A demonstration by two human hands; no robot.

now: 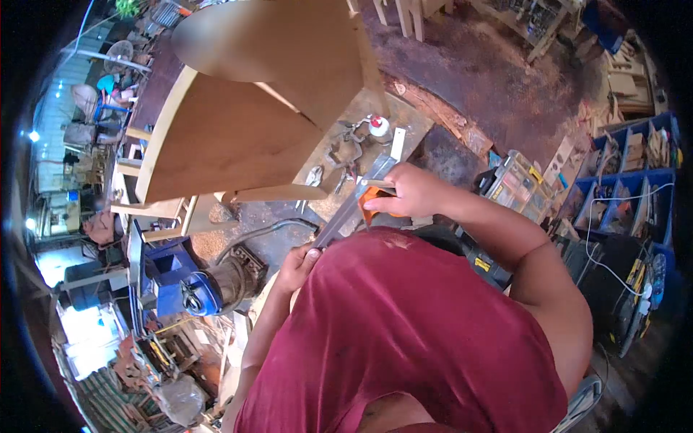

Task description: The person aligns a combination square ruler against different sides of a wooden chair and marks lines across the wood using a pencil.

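My right hand (411, 191) is closed around the orange handle of what looks like a handsaw (342, 225), a long, flat grey metal blade. The blade slants down to the left, close against the maroon shirt. My left hand (297, 265) grips its lower end, with the thumb on top. Just beyond lies a wooden board (419, 124) bearing a red-and-white bottle (377, 125), a metal clamp-like tool (343, 150) and a small white-edged strip (398, 144).
A large curved wooden panel piece (231, 137) stands at the upper left. To the left are a blue machine (177, 270) and a hose (278, 225). Blue bins (621, 169) with wood scraps and a clear-lidded organizer (516, 184) stand at right. A person (108, 86) is far left.
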